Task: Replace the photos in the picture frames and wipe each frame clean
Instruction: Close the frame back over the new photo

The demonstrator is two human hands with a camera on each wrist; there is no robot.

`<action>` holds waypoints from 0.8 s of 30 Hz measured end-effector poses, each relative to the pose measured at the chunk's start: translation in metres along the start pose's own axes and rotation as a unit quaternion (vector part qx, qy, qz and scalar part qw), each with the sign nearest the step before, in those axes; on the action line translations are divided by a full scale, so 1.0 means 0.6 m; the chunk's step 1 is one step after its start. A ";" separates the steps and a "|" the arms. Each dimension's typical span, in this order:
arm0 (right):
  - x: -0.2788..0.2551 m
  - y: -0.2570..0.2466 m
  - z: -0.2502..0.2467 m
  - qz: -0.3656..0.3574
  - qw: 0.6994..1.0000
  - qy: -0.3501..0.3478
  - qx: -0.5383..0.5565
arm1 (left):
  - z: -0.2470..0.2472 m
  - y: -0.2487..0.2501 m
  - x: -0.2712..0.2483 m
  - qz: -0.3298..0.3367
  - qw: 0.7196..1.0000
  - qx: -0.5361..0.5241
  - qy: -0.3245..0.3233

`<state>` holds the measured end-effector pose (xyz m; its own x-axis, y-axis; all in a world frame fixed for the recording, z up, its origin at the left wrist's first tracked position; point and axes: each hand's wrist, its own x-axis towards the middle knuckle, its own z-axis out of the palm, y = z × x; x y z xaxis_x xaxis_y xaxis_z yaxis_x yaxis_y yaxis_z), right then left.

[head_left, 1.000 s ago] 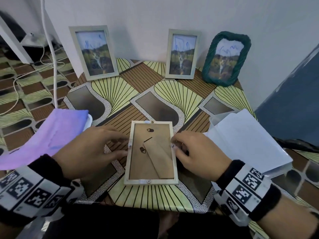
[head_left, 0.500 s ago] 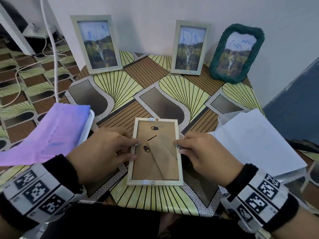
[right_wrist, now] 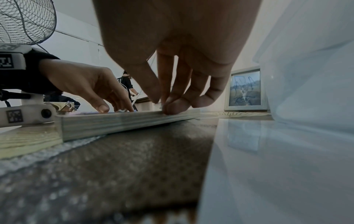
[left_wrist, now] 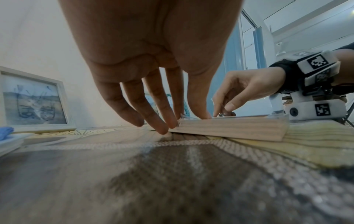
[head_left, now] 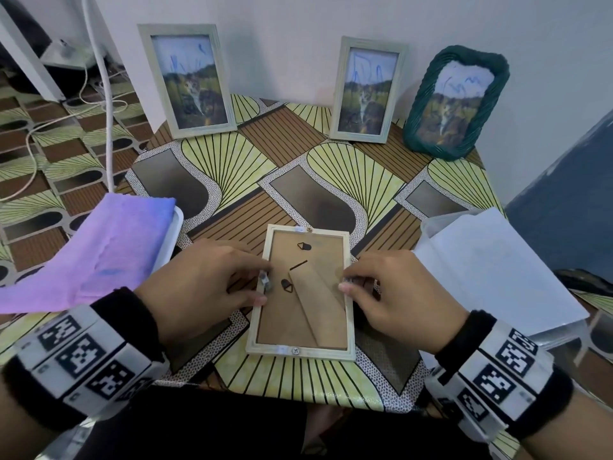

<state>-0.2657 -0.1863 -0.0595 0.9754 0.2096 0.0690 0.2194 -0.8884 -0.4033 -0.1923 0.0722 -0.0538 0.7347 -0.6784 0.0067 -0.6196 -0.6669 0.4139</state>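
Note:
A pale wooden picture frame [head_left: 302, 310] lies face down near the table's front edge, with its brown backing board and folded stand facing up. My left hand [head_left: 263, 283] is at the frame's left edge, where thumb and forefinger pinch a small metal tab [head_left: 264, 284]. My right hand [head_left: 346, 280] pinches the matching tab on the right edge. In the left wrist view the left hand [left_wrist: 186, 119] touches the frame [left_wrist: 229, 128] from the side. The right wrist view shows the right hand [right_wrist: 161, 104] nipping the top rim of the frame [right_wrist: 114, 122].
Three frames with scribbled-over photos stand against the wall: a pale one [head_left: 189, 81] at the left, a pale one [head_left: 366, 91] in the middle, a green woven one [head_left: 454, 104] at the right. A purple cloth [head_left: 109, 247] lies on a white tray at the left. White sheets [head_left: 491, 270] lie on a clear box at the right.
Both hands stay at the frame's side edges, and their fingers have shifted slightly on the tabs. The frame has not moved on the table. The head view has drifted a little.

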 end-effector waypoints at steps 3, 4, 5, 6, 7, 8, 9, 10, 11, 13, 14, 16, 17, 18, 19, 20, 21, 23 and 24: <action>-0.005 -0.004 -0.002 -0.004 1.000 -0.013 0.017 | 0.001 -0.002 0.000 -0.002 1.000 -0.003 0.000; -0.005 -0.003 -0.002 -0.006 1.000 -0.023 0.019 | 0.002 -0.002 0.000 -0.004 1.000 -0.003 -0.002; -0.005 0.000 -0.002 -0.014 0.999 -0.031 0.020 | 0.002 -0.002 -0.001 -0.004 1.000 -0.003 -0.003; -0.005 0.001 -0.001 -0.015 0.999 -0.039 0.021 | 0.002 -0.002 -0.001 -0.003 1.000 -0.002 -0.004; -0.004 0.004 0.000 -0.016 0.999 -0.040 0.024 | 0.002 -0.002 -0.001 -0.001 1.000 -0.001 -0.004; -0.003 0.005 0.001 -0.014 0.999 -0.038 0.026 | 0.002 -0.002 -0.001 0.000 1.000 -0.001 -0.004; -0.002 0.008 0.003 -0.013 0.999 -0.031 0.030 | 0.002 -0.002 -0.001 0.000 1.000 -0.001 -0.004; -0.001 0.009 0.004 -0.009 0.999 -0.024 0.036 | 0.001 -0.002 0.000 -0.002 1.000 -0.002 -0.004; 0.000 0.011 0.006 -0.007 0.999 -0.015 0.044 | 0.001 -0.002 0.000 -0.004 1.000 -0.003 -0.003; 0.002 0.013 0.009 -0.003 0.999 -0.003 0.054 | 0.000 -0.002 -0.001 -0.002 1.000 -0.003 -0.001; 0.003 0.013 0.010 -0.002 0.999 0.003 0.055 | 0.000 -0.001 -0.001 -0.003 1.000 -0.003 -0.002; 0.007 0.014 0.013 -0.002 0.999 0.014 0.048 | -0.001 0.001 -0.001 -0.006 1.000 0.000 -0.006; 0.008 0.015 0.015 -0.002 0.999 0.018 0.045 | -0.002 0.002 -0.001 -0.007 1.000 0.001 -0.009; 0.009 0.016 0.016 -0.001 0.999 0.020 0.042 | -0.003 0.002 -0.001 -0.009 1.000 0.003 -0.012; 0.009 0.017 0.017 -0.002 0.999 0.021 0.040 | -0.004 0.003 -0.002 -0.012 1.000 0.004 -0.016; 0.009 0.019 0.018 -0.005 0.999 0.021 0.037 | -0.005 0.005 -0.004 -0.014 1.000 0.007 -0.018; 0.010 0.020 0.019 -0.011 0.999 0.023 0.031 | -0.005 0.007 -0.007 -0.015 1.000 0.011 -0.017; 0.010 0.022 0.020 -0.024 0.999 0.036 0.015 | -0.006 0.012 -0.016 -0.009 1.000 0.019 0.005; 0.011 0.022 0.021 -0.026 0.999 0.044 0.013 | -0.006 0.016 -0.024 0.002 1.000 0.018 0.023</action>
<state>-0.2570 -0.1914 -0.0757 0.9611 0.2178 0.1700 0.2706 -0.8661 -0.4203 -0.2075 0.0766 -0.0470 0.7441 -0.6661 0.0501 -0.6310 -0.6763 0.3801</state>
